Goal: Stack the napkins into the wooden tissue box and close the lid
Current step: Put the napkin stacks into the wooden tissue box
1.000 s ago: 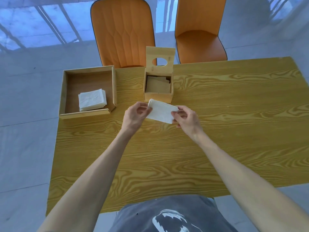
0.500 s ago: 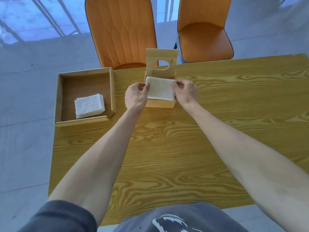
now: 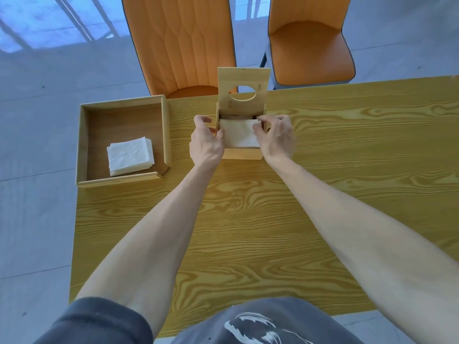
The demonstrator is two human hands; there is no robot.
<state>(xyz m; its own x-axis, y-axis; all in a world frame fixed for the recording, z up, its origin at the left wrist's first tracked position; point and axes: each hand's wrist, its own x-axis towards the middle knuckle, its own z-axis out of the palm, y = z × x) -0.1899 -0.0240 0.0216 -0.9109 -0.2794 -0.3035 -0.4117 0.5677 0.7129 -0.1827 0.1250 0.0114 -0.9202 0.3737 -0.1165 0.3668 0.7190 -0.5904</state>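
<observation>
The wooden tissue box (image 3: 242, 153) stands at the far middle of the table, its lid (image 3: 244, 89) with an oval hole raised upright at the back. A white napkin (image 3: 239, 132) lies down inside the box opening. My left hand (image 3: 206, 142) pinches its left edge at the box's left wall. My right hand (image 3: 276, 137) holds its right edge at the box's right wall. A stack of white napkins (image 3: 130, 155) rests in a shallow wooden tray (image 3: 84, 142) to the left.
The yellow wood-grain table (image 3: 323, 194) stretches wide to the right and toward me. Two orange chairs (image 3: 183, 43) (image 3: 310, 45) stand behind the far edge. Grey floor lies left of the tray.
Both hands carried the napkin from above the table's middle forward to the box, then lowered it into the opening. The tray's stack stayed put.
</observation>
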